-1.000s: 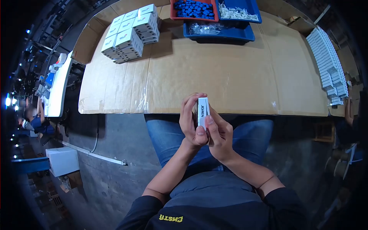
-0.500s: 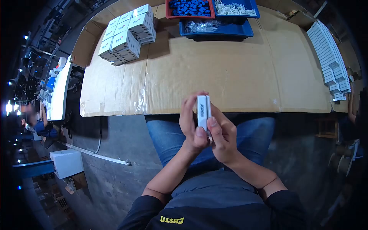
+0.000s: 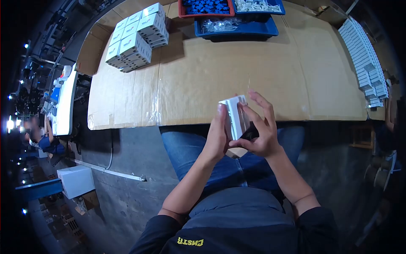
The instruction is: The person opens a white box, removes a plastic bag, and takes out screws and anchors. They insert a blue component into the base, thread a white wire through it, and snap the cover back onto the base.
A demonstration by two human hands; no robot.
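Above my lap, at the table's front edge, I hold a small white box [image 3: 237,120] between both hands. My left hand [image 3: 216,137] closes on its left side, with the thumb up along the box. My right hand [image 3: 265,133] grips the right part, its thumb low and a finger at the upper edge, while other fingers are spread away. A stack of white printed boxes [image 3: 134,40] stands on the table's left side. What lies between my right palm and the box is partly hidden.
The cardboard-covered table [image 3: 211,80] has a red bin [image 3: 206,16] of blue pieces, a blue bin [image 3: 260,12] of white pieces and a lower blue tray [image 3: 258,33] with clear plastic. White boxes [image 3: 363,61] line the right edge. A person [image 3: 46,137] is far left.
The box has turned in my hands and shows a broader face. My right hand has shifted right and its fingers have spread; my left thumb has moved up along the box.
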